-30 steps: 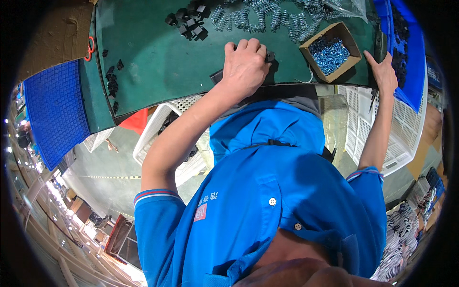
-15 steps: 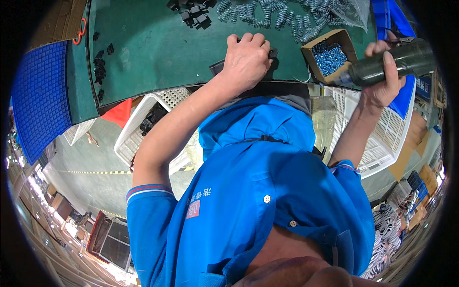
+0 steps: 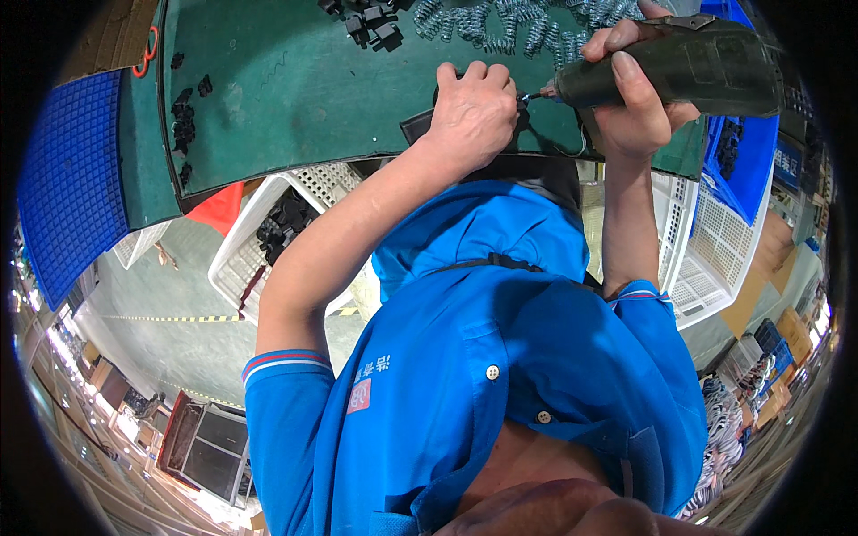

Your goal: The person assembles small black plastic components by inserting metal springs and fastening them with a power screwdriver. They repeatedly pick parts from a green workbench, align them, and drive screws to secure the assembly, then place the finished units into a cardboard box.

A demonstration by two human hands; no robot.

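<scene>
My left hand [image 3: 478,112] is closed over a dark block-like part, pressing it to the green tabletop near the front edge. A black flat end of a part [image 3: 417,126] sticks out left of that hand; most of the piece is hidden under my fingers. My right hand [image 3: 636,103] grips a dark green electric screwdriver [image 3: 688,71], held level with its nose pointing left. Its bit [image 3: 541,94] reaches the right side of the part, beside my left fingertips. A small bluish screw seems to sit at the tip.
Several metal springs [image 3: 500,27] and black plastic pieces [image 3: 374,31] lie farther back on the green tabletop [image 3: 286,107]. Small black bits [image 3: 182,125] line its left side. White baskets [image 3: 241,259] stand below the edge; a blue bin [image 3: 746,170] is at right.
My right hand has swung the screwdriver left from over the carton of blue screws, bringing its bit to the part. The carton is now hidden. My left hand keeps holding the part.
</scene>
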